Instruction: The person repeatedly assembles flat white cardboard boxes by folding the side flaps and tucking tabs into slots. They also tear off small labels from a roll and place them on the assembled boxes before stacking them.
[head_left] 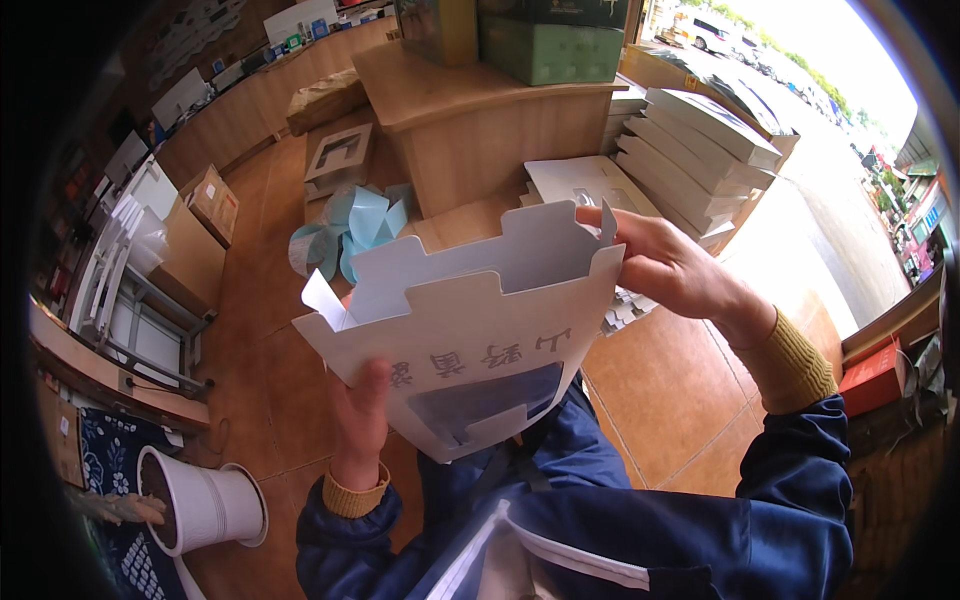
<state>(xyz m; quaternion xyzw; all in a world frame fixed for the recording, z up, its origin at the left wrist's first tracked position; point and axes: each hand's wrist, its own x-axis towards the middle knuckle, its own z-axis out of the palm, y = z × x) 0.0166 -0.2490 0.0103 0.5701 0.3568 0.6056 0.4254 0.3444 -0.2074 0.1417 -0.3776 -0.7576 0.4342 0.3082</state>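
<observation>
Between my hands is a white cardboard box (455, 340) with a dark window in its near face and its end standing open, the slotted tabs and flaps pointing up. My left hand (360, 410) grips the box's left side, thumb on the near face and the fingers hidden behind it. At the right corner my right hand (665, 265) is closed on a small side flap, its fingertips partly tucked behind the cardboard. The box is tilted above my lap, and its lower end touches or nearly touches my dark blue trousers.
A stack of flat white boxes (690, 165) stands at the back right, beside a wooden counter (480, 105) bearing a green box (565, 52). Crumpled light-blue material (360, 225) lies on the tiled floor. To the left are a white plant pot (205, 500) and a cardboard carton (210, 205).
</observation>
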